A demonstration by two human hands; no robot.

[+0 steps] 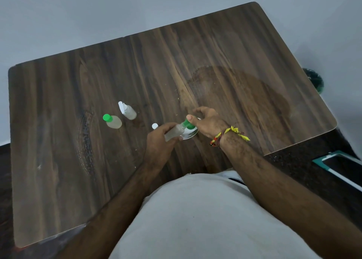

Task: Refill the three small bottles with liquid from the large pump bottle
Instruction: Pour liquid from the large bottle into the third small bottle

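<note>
At the desk, our left hand grips a small bottle, tilted mouth-first to the green spout of the pump bottle, evidently to catch the liquid, while our right hand curls round the pump top, thumb on its head; the green-capped bottle and spray bottle stand apart to the left.

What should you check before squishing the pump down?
1. Little bottle gripped by the left hand: ok.
2. Its cap off: ok, a loose white cap lies on the table.
3. Its mouth right under the spout: cannot tell, too blurred.
4. Right hand with its thumb on the green top of the pump bottle: ok.
5. Pump bottle standing on the table: ok.
6. Green-capped bottle and spray bottle standing apart from the hands: ok.
</note>
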